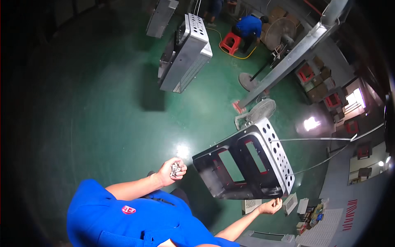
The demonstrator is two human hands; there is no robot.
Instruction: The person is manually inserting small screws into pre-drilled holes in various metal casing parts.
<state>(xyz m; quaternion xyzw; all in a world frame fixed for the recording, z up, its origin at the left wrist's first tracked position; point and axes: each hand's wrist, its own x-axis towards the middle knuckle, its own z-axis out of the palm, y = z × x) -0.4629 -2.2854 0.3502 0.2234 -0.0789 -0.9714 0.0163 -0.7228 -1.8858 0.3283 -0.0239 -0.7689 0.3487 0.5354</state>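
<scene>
In the head view, the person's two hands are well apart. The left hand (pixel 166 173) is curled around a cluster of small metal pieces (pixel 175 169), palm side up; the fingers cover part of the cluster, so neither its number nor the exact kind of piece can be made out. The right hand (pixel 270 206) is at the lower corner of a black metal housing (pixel 243 160), its fingers bent; whether they grip something or merely touch the edge cannot be told, since the fingertips are hidden against the corner. The housing hangs tilted above the green floor (pixel 115 115) to the right of the left hand, with two rectangular openings and a pale perforated side. Thin wires (pixel 317 139) run from that side toward the dark right rim, where their upper ends are lost. Behind the housing, a fan (pixel 263 111) is partly covered. Farther off hangs a similar metal unit (pixel 185 57), while another unit (pixel 161 18) is cut by the upper edge. A co-worker in blue (pixel 249 26) bends over near a red stool (pixel 230 42), the work in front too small to read.
</scene>
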